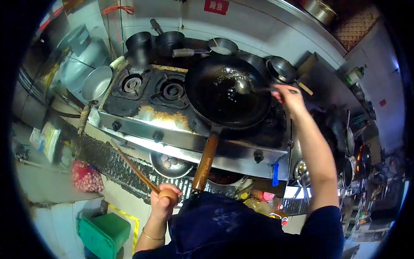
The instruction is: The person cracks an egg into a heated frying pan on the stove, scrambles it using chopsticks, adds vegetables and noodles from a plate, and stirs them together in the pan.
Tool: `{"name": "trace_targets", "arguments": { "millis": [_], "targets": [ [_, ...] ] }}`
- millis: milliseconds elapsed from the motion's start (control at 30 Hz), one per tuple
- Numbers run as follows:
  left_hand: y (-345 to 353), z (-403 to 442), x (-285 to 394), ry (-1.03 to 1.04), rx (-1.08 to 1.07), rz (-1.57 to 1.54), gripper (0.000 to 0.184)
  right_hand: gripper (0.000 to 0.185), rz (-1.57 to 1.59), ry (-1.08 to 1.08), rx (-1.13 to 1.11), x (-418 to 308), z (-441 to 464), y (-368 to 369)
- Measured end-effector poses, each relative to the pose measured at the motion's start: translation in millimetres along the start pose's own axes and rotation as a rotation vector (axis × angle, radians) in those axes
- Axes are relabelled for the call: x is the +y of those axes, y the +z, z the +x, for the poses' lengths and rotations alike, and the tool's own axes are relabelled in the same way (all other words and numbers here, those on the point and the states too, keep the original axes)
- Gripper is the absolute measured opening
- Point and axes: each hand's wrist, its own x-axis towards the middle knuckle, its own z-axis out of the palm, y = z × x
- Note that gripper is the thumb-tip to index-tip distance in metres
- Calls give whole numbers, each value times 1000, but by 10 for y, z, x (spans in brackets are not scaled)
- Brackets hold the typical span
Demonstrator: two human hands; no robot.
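My left hand (160, 209) is closed around a brown egg (169, 196) and a pair of wooden chopsticks (137, 171), which point up and to the left. It is in front of the stove, left of the wok's wooden handle (205, 163). My right hand (290, 98) grips the handle of a ladle (242, 86), whose metal bowl is inside the large black wok (205, 105). Shiny liquid glistens at the bottom of the wok. The wok stands on the right part of the gas stove (129, 113).
Two bare burners (173, 91) lie left of the wok. Small pans (170, 42) line the stove's back edge. Below the front, a metal bowl (157, 169) holds several eggs. A green bin (105, 233) and a red net bag (87, 176) are at lower left.
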Motion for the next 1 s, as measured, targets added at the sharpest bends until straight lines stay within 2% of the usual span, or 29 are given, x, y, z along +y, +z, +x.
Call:
{"name": "trace_targets", "arguments": {
  "millis": [67, 100, 200, 233, 267, 333, 400, 433, 467, 533, 600, 700, 767, 800, 833, 900, 933, 967, 1000],
  "targets": [
    [-104, -62, -97, 2, 125, -58, 62, 21, -88, 100, -108, -145, -307, -292],
    [-113, -74, -109, -5, 121, -70, 62, 20, -64, 89, -153, -238, -462, -230],
    [24, -69, -83, -47, 128, -102, 62, 18, 43, 72, -242, -277, -527, 391],
    [35, -57, -108, -65, 71, -119, 61, 18, 100, 4, -264, -219, -399, 597],
    [64, -56, -109, -57, 33, -108, 62, 19, 173, -35, -261, -73, -181, 734],
    [53, -72, -108, -29, -16, -73, 63, 22, 111, -59, -38, -58, 61, 767],
    [-10, -141, -52, 25, 33, -32, 66, 23, -147, -220, 39, -48, 114, 306],
    [-91, -171, -62, 61, 107, -21, 67, 26, -195, -55, 23, -279, -57, 84],
    [-192, -194, -97, 101, 192, -11, 67, 28, -351, 16, 13, -316, -137, -147],
    [-419, -310, -86, 159, 262, -23, 61, 29, -223, 79, -303, -432, -322, -499],
    [-442, -315, 70, 216, 369, -178, 53, 30, -214, 54, -415, -669, -549, -221],
    [-412, -242, 217, 273, 317, -267, 50, 29, -45, -76, -382, -443, -467, 708],
    [-389, -241, 223, 324, 296, -196, 51, 29, -184, -269, -276, -213, -144, 865],
    [-382, -238, 234, 343, 285, -161, 52, 28, -296, -363, -182, -133, -48, 828],
    [-384, -246, 225, 371, 250, -149, 49, 27, -486, -584, -126, -101, -97, 723],
    [-451, -292, 122, 331, 353, -211, 47, 25, -896, -1032, 21, -112, -290, 377],
    [-474, -283, 68, 314, 393, -251, 47, 25, -979, -1097, -117, -94, -358, 204],
    [-471, -271, 68, 271, 367, -266, 45, 24, -1053, -1111, -117, -59, -471, 114],
    [-487, -246, 63, 246, 297, -306, 44, 25, -1007, -1026, -158, -99, -593, 76]
  ]
}}
